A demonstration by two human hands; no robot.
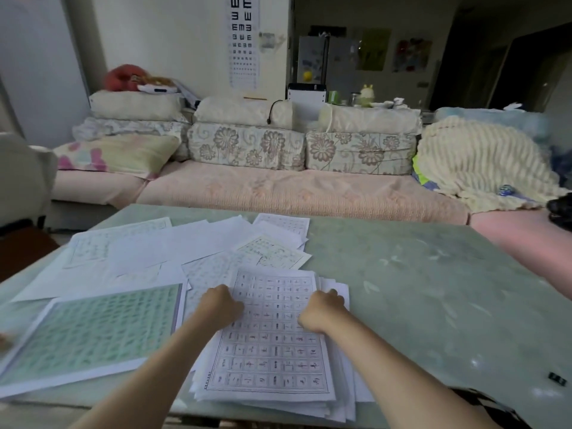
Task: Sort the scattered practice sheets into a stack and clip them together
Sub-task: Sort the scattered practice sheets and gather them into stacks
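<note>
Pale green table (418, 289) stands before a floral sofa (278, 187), with an eye chart (244, 41) on the wall behind. Stack of practice sheets (272, 360) lies at the near edge, slightly fanned. Left hand (221, 305) and right hand (323, 311) grip its left and right edges with curled fingers. Loose sheets (173, 246) overlap beyond and to the left; a green-printed sheet (93, 335) lies beside the left forearm. Small black clip (557, 380) lies well apart, far right.

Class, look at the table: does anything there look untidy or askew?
Yes. The stack is fanned, its lower edges stepping out unevenly. Loose sheets beyond it overlap at odd angles, and the green sheet lies tilted at the left.
</note>
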